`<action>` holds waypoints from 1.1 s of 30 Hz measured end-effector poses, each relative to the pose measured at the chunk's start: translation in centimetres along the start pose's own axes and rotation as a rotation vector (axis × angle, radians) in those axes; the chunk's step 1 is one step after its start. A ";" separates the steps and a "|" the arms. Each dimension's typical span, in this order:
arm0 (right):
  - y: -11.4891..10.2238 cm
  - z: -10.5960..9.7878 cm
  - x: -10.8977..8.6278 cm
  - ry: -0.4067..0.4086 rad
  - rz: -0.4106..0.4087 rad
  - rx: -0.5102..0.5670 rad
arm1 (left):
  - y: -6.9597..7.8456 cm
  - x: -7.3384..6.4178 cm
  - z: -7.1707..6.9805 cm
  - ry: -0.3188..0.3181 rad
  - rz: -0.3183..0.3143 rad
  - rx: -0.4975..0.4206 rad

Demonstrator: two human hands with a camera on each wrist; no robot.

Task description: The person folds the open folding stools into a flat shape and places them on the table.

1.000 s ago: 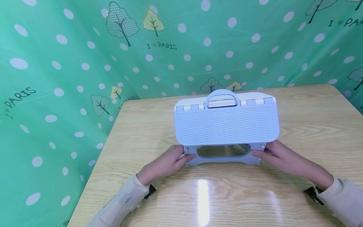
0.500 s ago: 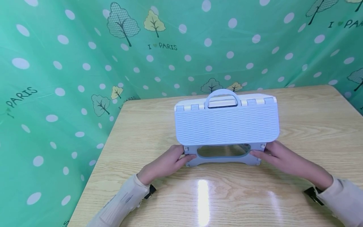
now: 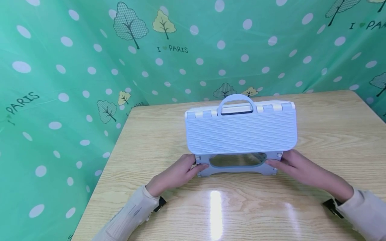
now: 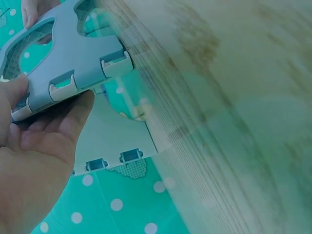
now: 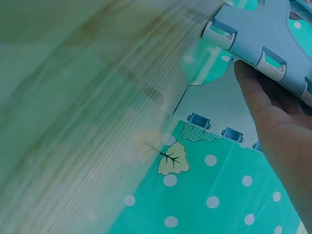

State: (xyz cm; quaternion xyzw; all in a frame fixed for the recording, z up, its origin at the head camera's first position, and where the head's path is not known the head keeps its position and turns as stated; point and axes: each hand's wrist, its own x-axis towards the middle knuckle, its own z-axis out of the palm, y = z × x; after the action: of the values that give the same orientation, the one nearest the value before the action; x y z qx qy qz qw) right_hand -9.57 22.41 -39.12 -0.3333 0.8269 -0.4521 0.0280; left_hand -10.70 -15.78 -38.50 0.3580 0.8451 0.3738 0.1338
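Note:
A pale blue folding step stool with white hinge pieces stands on the table, its textured top half sloping toward me and an arched handle sticking up along the middle seam. My left hand grips the left edge of the near leg panel, thumb on its front face and fingers behind. On the opposite edge my right hand holds the same panel, its thumb beside the oval cutout. Both wrist views show the fingers curled behind the panel; in the left one a second, far panel appears beyond.
The wood-grain table extends to both sides of the stool, with a bright light reflection in front of it. Behind and to the left hangs a green curtain with white dots and printed trees.
The far half of the stool's top looks slightly lower and flatter than before. Both hands keep their hold in the same places.

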 end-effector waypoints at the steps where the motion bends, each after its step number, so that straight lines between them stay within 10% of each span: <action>1: 0.0 0.0 0.0 0.000 0.001 0.000 | 0.0 0.0 0.0 0.000 0.001 -0.001; 33: -0.2 0.0 0.0 -0.001 0.079 -0.047 | 0.0 0.1 0.1 0.005 -0.002 -0.023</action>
State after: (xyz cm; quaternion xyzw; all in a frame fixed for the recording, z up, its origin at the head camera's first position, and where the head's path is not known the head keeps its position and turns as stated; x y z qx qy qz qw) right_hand -9.45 22.33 -39.00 -0.3011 0.8498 -0.4310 0.0387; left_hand -10.72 -15.67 -38.57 0.3547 0.8415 0.3842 0.1359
